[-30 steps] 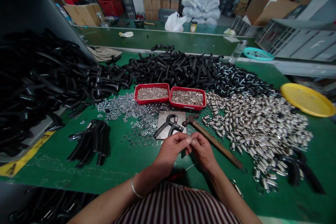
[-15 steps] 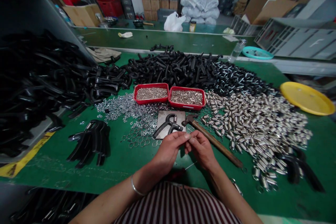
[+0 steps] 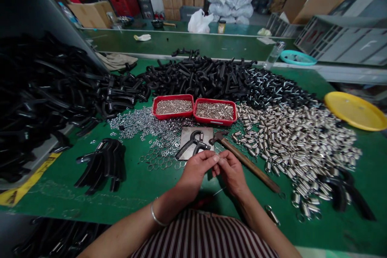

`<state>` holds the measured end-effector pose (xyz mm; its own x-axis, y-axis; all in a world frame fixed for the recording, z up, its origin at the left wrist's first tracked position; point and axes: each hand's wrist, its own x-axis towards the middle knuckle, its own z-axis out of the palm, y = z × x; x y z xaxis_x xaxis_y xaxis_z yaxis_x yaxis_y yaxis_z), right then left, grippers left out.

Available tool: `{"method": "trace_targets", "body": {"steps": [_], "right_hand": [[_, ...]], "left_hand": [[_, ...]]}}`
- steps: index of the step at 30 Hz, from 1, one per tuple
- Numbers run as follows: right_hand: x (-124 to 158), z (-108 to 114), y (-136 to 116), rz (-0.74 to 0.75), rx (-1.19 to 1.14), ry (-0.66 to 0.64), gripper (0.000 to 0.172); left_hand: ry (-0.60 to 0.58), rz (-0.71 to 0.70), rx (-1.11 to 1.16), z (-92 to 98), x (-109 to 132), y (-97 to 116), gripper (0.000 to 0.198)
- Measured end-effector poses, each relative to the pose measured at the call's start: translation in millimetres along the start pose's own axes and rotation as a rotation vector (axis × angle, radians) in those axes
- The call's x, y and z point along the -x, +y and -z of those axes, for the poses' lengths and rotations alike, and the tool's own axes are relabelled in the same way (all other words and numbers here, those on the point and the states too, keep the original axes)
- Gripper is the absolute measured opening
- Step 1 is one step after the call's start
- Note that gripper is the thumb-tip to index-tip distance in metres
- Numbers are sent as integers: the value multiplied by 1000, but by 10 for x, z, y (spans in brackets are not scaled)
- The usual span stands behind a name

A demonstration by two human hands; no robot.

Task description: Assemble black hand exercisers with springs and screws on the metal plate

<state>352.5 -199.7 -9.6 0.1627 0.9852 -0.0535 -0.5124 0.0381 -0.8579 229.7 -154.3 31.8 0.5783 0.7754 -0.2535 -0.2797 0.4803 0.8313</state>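
My left hand (image 3: 198, 169) and my right hand (image 3: 231, 171) meet fingertip to fingertip over the near edge of a metal plate (image 3: 186, 135). Both are closed in a pinch around something too small to make out. Just beyond them, a black hand grip (image 3: 193, 144) with a spring at its top lies on the plate. To the right of the plate rests a hammer (image 3: 246, 161) with a wooden handle, its head by the plate's corner. A thin metal shaft (image 3: 219, 191) shows on the table below my hands, its other end partly hidden.
Two red trays (image 3: 215, 122) of small metal pins stand behind the plate. Loose nuts and rings (image 3: 163, 149) spread left, springs (image 3: 296, 145) right. Black handles (image 3: 205, 76) are heaped at the back; assembled grips (image 3: 104, 165) lie front left. A yellow lid (image 3: 356, 111) sits far right.
My hands stay pinched together in nearly the same place, with only slight finger movement. The camera view has shifted a little; the things on the table lie as before.
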Motion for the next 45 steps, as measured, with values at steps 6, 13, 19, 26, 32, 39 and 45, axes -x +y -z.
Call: {"method": "trace_targets", "body": {"steps": [6,13,19,26,32,39,45], "right_hand": [[25,-57,38,24,4,67,21],[25,-47,39,15,10,68,23],[30,-52,53,6,1,57,23],[-19,27,-184,-55,99,38,20],[-34,9,-304,55,542,21,20],[-18,-39,-136,16,468,181,27],[58,176,-155,-114,745,-81,24]], "left_hand": [[27,-29,-64,-35,0,-3,27],[35,-42,-96,-52,16,2,26],[56,-57,-99,-63,17,-3,27],[88,-28,-328,57,6,132,22],[78,-66,-803,176,53,127,19],[99,-123,-754,240,28,209,16],[226,-303,-1031,658,-185,511,10]]}}
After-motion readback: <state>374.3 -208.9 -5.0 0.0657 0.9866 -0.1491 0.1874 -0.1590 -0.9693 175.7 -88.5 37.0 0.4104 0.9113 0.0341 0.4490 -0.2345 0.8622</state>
